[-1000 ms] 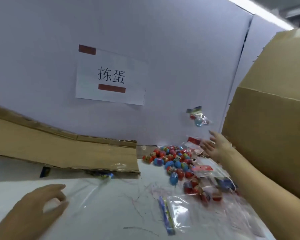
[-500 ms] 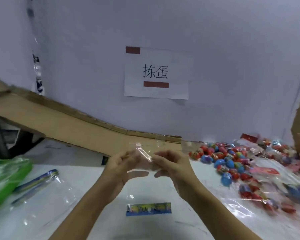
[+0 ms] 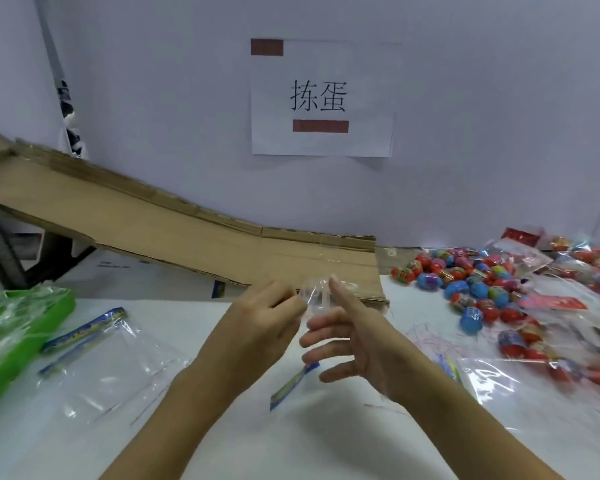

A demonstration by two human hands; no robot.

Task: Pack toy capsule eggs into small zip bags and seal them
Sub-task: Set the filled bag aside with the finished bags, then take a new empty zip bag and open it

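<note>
Fingertips of our left hand [image 3: 257,327] and right hand [image 3: 354,337] pinch a clear zip bag [image 3: 314,296] above the table's middle [image 3: 326,445]; capsule eggs [image 3: 465,282] lie heaped near its right edge.

Single head-worn view, looking forward and slightly down across the white table [image 3: 326,445]. Close range. Faces the wall sign [image 3: 321,98] straight beyond the table.
</note>
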